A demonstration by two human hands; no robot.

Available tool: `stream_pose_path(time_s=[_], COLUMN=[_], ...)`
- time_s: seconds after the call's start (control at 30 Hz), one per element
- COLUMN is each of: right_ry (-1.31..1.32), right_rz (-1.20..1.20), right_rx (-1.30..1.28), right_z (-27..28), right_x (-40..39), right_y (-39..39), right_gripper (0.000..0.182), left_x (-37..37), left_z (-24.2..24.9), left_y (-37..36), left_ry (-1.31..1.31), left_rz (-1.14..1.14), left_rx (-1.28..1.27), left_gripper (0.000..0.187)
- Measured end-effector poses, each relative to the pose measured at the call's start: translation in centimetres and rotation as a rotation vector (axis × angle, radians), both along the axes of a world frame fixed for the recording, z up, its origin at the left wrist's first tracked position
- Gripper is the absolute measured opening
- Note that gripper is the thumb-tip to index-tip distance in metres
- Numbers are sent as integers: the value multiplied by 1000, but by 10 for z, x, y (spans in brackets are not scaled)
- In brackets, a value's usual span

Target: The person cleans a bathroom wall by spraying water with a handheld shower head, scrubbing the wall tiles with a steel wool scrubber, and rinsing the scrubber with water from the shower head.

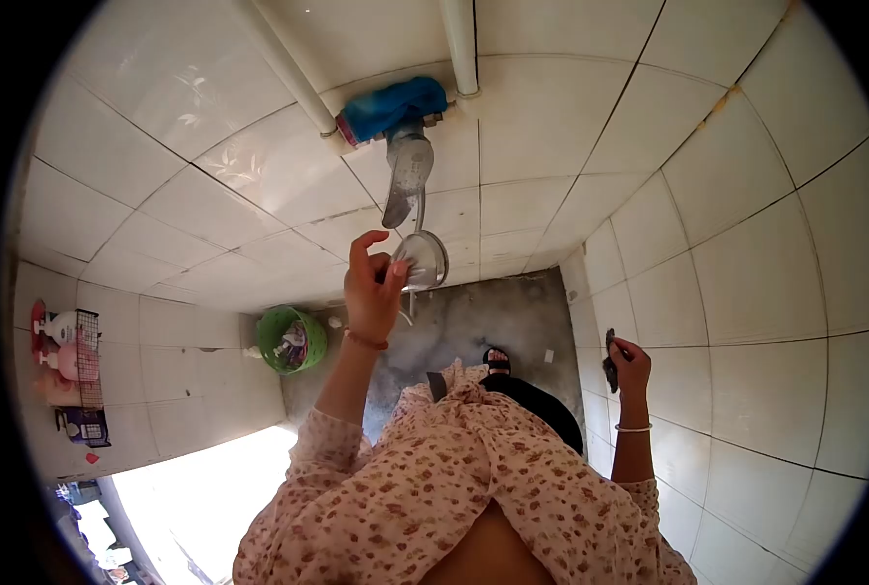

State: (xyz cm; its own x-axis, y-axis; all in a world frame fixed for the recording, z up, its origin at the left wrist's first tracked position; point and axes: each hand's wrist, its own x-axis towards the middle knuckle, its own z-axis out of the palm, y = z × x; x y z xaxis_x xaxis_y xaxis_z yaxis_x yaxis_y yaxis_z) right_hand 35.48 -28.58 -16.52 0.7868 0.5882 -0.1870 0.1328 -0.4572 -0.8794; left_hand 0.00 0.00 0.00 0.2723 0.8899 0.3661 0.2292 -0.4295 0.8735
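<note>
My left hand (368,297) is closed, thumb and curled fingers on a round, silvery shower head (428,259). Part of it is hidden behind the fingers, and its hose (421,210) runs up toward the metal mixer tap (410,171). A blue cloth (395,105) is draped over the top of the tap. Off to the right, near the tiled side wall, my right hand (633,367) is closed around a dark, crumpled wad (611,363); its material cannot be made out.
A green bucket (292,339) with things inside stands in the left floor corner. Bottles fill a wire rack (87,361) on the left wall. Two white pipes (283,63) run down the tiled wall. A sandalled foot (498,361) is on the grey floor (454,317).
</note>
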Motion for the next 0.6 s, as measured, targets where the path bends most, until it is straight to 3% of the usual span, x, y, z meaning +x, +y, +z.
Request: stream_pose_path(time_s=[0.17,0.27,0.33,0.4,0.5,0.53,0.6], right_ry=[205,239,265,276,269,234,172], right_rz=[59,135,186,256,379,439,551], right_rx=[-2,-63,-156,-238,-353,-371,-433], right_z=[9,-15,-28,-41,-52,-55,-64], right_x=[7,10,12,8,16,24,22], right_y=[23,44,49,50,60,70,76], right_gripper=[26,26,26,26,26,25,24], left_x=[-15,-50,-78,-100,-150,-150,-168], left_z=[-60,-126,-185,-199,-259,-259,-275], left_y=[-17,-23,-42,-67,-106,-111,-135], left_ry=[182,238,44,-108,-297,-624,-853], left_rz=[34,153,343,550,889,914,1091], left_rx=[-147,-296,-472,-601,-964,-993,-1011], left_gripper=[40,41,42,48,49,50,51])
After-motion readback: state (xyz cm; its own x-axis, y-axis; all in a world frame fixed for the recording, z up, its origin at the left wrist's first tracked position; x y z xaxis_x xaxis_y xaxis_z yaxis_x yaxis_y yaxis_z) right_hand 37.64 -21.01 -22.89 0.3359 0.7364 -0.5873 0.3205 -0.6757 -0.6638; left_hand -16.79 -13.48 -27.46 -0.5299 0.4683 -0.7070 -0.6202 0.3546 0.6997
